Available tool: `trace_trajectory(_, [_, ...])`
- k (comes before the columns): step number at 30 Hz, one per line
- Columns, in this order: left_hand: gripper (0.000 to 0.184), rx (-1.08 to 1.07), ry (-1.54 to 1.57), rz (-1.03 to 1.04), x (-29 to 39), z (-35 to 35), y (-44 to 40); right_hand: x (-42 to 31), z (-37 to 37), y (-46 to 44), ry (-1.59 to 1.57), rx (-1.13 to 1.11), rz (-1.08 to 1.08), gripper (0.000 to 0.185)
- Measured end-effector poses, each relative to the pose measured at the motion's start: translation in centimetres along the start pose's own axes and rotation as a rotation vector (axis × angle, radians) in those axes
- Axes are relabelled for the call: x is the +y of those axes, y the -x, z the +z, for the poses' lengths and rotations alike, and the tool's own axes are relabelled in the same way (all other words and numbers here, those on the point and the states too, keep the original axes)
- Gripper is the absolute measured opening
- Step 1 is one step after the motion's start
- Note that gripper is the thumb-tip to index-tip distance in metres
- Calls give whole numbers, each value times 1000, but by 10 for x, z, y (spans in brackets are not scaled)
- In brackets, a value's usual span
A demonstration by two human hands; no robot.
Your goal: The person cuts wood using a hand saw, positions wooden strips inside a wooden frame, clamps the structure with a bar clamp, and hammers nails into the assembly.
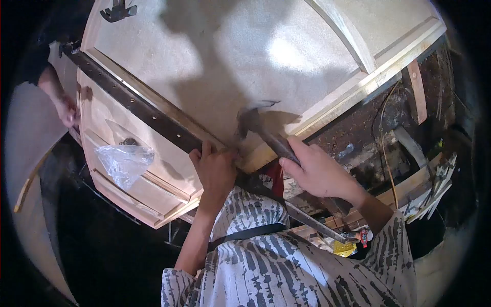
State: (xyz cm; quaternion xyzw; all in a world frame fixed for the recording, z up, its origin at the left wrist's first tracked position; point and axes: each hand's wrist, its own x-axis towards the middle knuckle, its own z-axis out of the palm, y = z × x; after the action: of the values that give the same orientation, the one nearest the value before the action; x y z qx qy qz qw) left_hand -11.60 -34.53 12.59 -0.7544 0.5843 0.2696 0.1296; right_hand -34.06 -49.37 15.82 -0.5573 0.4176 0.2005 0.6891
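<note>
My right hand [319, 171] is wrapped round the handle of a claw hammer [273, 140]. The hammer's head is blurred and hangs close to the corner of a pale wooden panel [204, 66], just right of my left hand. My left hand [215, 166] is closed at that corner, thumb and fingers pressed together near the end of a dark strip with holes [153, 117]. Whatever is between those fingertips is too small to make out. The strip runs along the panel's edge to the upper left.
A second hammer [118, 11] lies on the panel at the top left. A clear plastic bag [125, 161] rests on the lower wooden frame [158, 176]. At the left is another person's hand [66, 110]. Wood scraps [434, 189] and a yellow object [344, 248] lie at the right.
</note>
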Motion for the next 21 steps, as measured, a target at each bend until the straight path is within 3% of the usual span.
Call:
trace_trajectory(6, [21, 123, 9, 31, 1, 4, -1, 20, 17, -7, 111, -33, -70, 34])
trace_trajectory(12, [15, 11, 72, -31, -4, 6, 1, -4, 0, 2, 47, 26, 23, 35])
trace_trajectory(15, [16, 10, 11, -33, 0, 2, 0, 15, 22, -8, 147, -20, -54, 36])
trace_trajectory(17, [17, 28, 27, -50, 4, 2, -1, 2, 2, -3, 95, -63, -16, 36])
trace_trajectory(21, [16, 135, 80, -33, 5, -3, -3, -15, -8, 3, -76, 63, 52, 36])
